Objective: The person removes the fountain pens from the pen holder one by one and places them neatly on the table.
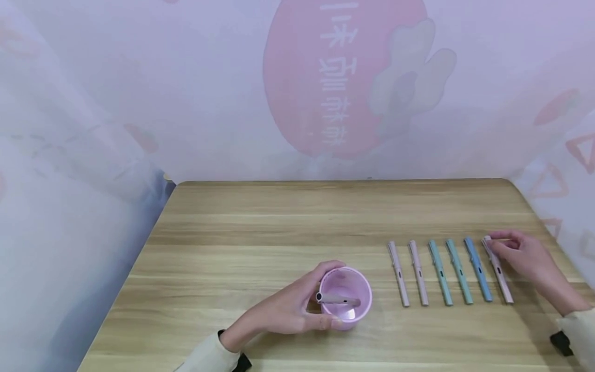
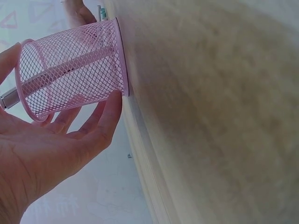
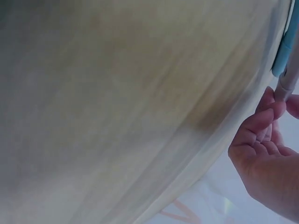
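Head view: a pink mesh cup (image 1: pixel 346 298) stands upright on the wooden counter (image 1: pixel 279 222), with one pink pen (image 1: pixel 338 299) leaning inside it. The left hand (image 1: pixel 290 309) cups the cup's left side, thumb at the near rim and fingers curved round the far rim. To the right of the cup, six pens lie side by side: two pink (image 1: pixel 398 273), two green (image 1: pixel 440 272), one blue (image 1: pixel 478 269) and, farthest from the cup, another pink pen (image 1: pixel 498 270). The right hand (image 1: pixel 525 257) pinches the far end of that last pen between thumb and fingertips.

Left wrist view: shows what the head view cannot, the cup's (image 2: pixel 72 70) open wire mesh and the pen (image 2: pixel 60 70) slanting inside it, its grey tip jutting past the rim; the left hand's fingers (image 2: pixel 100 119) lie against the mesh wall.

Right wrist view: only the pinching fingertips (image 3: pixel 268 114), the pen's end (image 3: pixel 287 81) and part of the blue pen (image 3: pixel 286 44) appear, at the frame's right edge.
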